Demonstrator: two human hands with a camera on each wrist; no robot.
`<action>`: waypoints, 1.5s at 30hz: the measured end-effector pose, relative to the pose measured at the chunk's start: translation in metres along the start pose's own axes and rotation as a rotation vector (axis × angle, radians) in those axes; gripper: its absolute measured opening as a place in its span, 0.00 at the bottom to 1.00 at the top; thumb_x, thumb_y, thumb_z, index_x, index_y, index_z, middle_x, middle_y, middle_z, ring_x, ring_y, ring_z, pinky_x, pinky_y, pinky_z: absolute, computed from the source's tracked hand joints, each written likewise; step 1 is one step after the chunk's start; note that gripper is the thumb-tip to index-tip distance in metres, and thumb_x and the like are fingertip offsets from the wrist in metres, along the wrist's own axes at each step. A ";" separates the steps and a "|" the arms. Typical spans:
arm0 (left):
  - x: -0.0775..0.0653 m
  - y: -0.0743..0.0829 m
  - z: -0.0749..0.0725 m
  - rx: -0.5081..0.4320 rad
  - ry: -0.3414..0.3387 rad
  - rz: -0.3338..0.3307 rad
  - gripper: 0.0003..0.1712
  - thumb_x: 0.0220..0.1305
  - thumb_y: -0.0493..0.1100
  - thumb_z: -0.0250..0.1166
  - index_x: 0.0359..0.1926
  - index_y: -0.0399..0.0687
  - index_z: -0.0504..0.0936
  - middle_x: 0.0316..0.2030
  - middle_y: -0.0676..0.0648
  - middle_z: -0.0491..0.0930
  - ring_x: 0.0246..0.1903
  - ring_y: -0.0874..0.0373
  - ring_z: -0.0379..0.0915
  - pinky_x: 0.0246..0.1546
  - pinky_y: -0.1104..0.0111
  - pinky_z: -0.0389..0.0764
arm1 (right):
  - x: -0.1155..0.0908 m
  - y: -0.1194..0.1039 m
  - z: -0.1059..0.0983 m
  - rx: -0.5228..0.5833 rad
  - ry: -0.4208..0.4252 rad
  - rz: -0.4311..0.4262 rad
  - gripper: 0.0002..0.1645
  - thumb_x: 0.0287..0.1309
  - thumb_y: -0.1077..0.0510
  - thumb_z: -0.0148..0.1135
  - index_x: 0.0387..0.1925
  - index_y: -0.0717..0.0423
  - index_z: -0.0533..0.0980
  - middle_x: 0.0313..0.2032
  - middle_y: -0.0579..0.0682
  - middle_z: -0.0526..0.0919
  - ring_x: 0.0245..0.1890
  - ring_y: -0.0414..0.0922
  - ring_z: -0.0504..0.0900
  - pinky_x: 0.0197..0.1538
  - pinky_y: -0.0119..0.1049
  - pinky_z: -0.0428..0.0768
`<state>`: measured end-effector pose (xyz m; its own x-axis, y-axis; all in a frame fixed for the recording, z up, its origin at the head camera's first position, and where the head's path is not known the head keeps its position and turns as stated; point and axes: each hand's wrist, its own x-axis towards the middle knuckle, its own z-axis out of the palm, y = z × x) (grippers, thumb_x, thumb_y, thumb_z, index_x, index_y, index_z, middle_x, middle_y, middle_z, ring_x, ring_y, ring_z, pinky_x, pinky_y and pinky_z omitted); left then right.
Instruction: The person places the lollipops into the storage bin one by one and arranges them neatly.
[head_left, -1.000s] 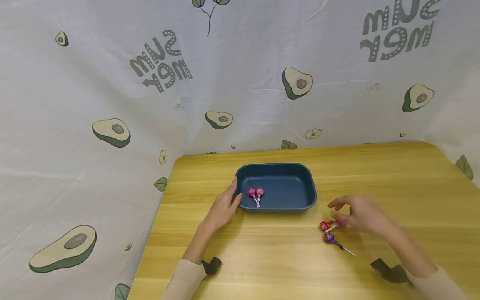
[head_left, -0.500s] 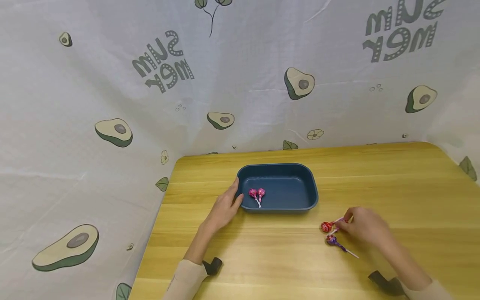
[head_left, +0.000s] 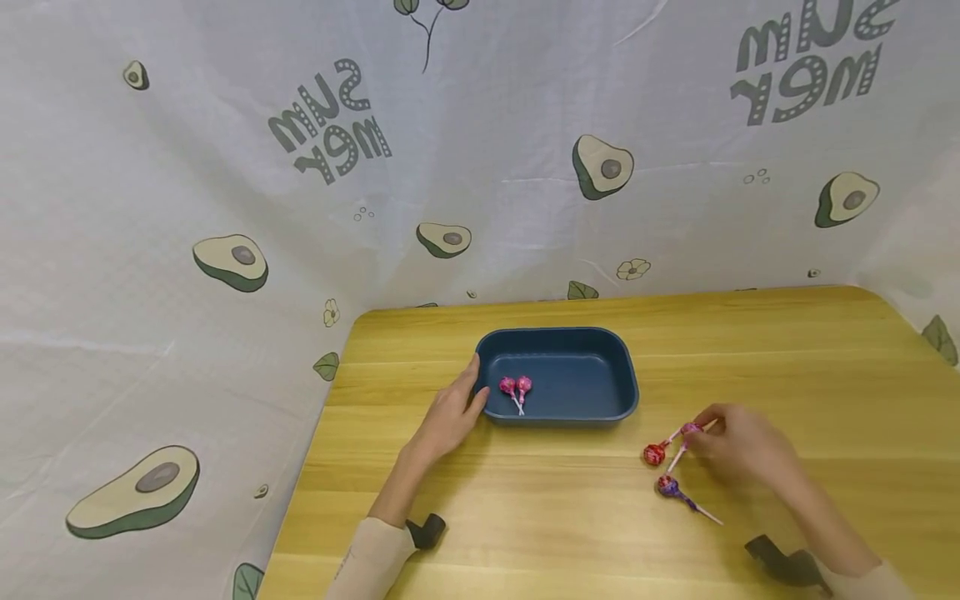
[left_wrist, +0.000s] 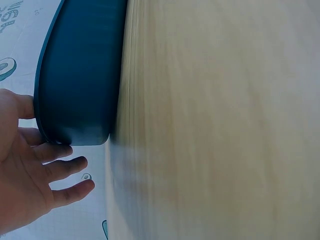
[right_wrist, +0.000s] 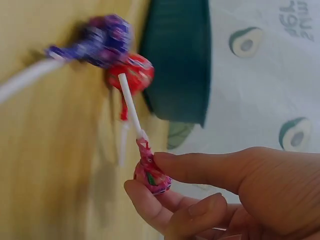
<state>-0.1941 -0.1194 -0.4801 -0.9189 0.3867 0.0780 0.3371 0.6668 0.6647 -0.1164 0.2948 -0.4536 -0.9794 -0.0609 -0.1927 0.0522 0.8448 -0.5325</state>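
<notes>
One left hand [head_left: 444,422], fingers spread against blue tray [head_left: 573,385] | right hand [head_left: 744,444] pinching pink lollipop [right_wrist: 149,173]

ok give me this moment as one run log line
left hand: touches blue tray | right hand: pinches pink lollipop | on table: red lollipop, purple lollipop | in tray: two more pink lollipops

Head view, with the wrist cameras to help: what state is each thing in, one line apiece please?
Blue tray: upright, open-topped.
Two pink lollipops: wrapped, lying inside the tray.
Red lollipop: wrapped, lying on the table.
Purple lollipop: wrapped, lying on the table.
Third pink lollipop: wrapped, pinched by the right hand.
Left hand: touching the tray's end.
Printed cloth: hanging behind the table, creased.
</notes>
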 end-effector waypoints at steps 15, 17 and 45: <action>-0.001 -0.001 -0.001 0.014 -0.008 -0.001 0.38 0.83 0.49 0.51 0.83 0.43 0.48 0.81 0.43 0.53 0.80 0.49 0.53 0.79 0.54 0.61 | 0.034 -0.065 -0.027 0.078 0.148 -0.133 0.24 0.70 0.47 0.66 0.52 0.64 0.82 0.40 0.60 0.89 0.38 0.50 0.82 0.29 0.32 0.73; 0.000 -0.002 -0.001 0.011 -0.005 0.002 0.37 0.83 0.48 0.50 0.83 0.43 0.48 0.81 0.43 0.53 0.80 0.49 0.53 0.79 0.54 0.61 | 0.045 -0.083 -0.021 0.102 0.135 -0.165 0.20 0.69 0.50 0.67 0.50 0.63 0.83 0.38 0.59 0.89 0.37 0.49 0.81 0.28 0.32 0.71; 0.001 -0.003 -0.001 0.030 0.006 0.022 0.37 0.82 0.47 0.51 0.82 0.39 0.50 0.80 0.41 0.55 0.79 0.49 0.55 0.79 0.55 0.61 | 0.132 -0.161 0.058 -0.055 -0.214 -0.126 0.10 0.65 0.57 0.71 0.42 0.60 0.85 0.30 0.53 0.84 0.17 0.39 0.77 0.25 0.30 0.75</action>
<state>-0.1962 -0.1214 -0.4810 -0.9123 0.3979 0.0969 0.3632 0.6769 0.6402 -0.2430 0.1198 -0.4411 -0.9136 -0.2735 -0.3009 -0.0838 0.8507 -0.5190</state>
